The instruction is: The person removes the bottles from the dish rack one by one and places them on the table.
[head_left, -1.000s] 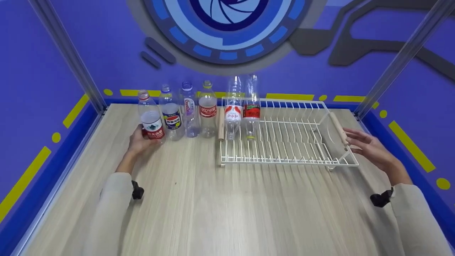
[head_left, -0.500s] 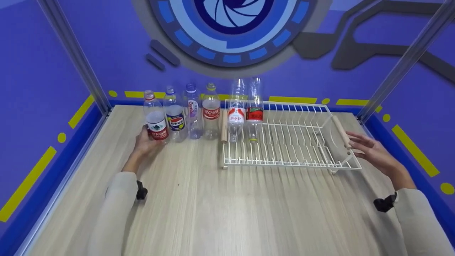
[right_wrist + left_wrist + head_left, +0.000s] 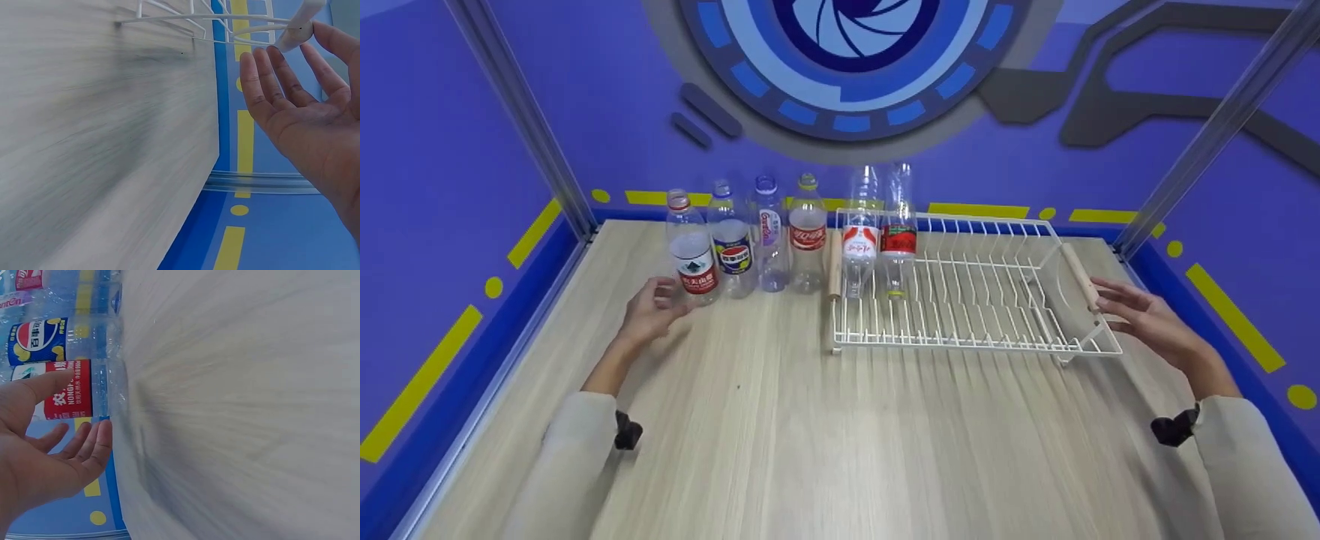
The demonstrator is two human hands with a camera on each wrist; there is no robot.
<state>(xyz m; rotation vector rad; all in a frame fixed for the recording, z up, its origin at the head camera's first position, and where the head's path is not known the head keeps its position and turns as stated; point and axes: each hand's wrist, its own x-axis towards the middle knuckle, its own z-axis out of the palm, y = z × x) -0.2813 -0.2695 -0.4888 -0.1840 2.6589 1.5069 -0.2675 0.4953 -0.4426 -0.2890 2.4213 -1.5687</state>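
Note:
At the left end of a bottle row stands an upright clear water bottle (image 3: 695, 262) with a red-and-white label. My left hand (image 3: 651, 311) is just beside its lower part, fingers loosely spread and apart from it; in the left wrist view the thumb passes in front of the red label (image 3: 67, 396). To the right stand a Pepsi-labelled bottle (image 3: 733, 255), a purple-tinted bottle (image 3: 772, 251) and a red-labelled cola bottle (image 3: 808, 247). My right hand (image 3: 1155, 326) rests relaxed fingers against the right wooden handle (image 3: 1080, 277) of a white wire dish rack (image 3: 960, 346).
Two capless bottles lean neck-down in the rack's left slots, one with a white-and-red label (image 3: 859, 244), one with a red-and-green label (image 3: 898, 238). Behind runs a blue printed wall (image 3: 607, 112). Pale wooden tabletop (image 3: 840, 442) stretches in front.
My left hand has let go of the water bottle and drawn back toward me and left. The bottle stays standing. My right hand keeps its place at the rack's handle.

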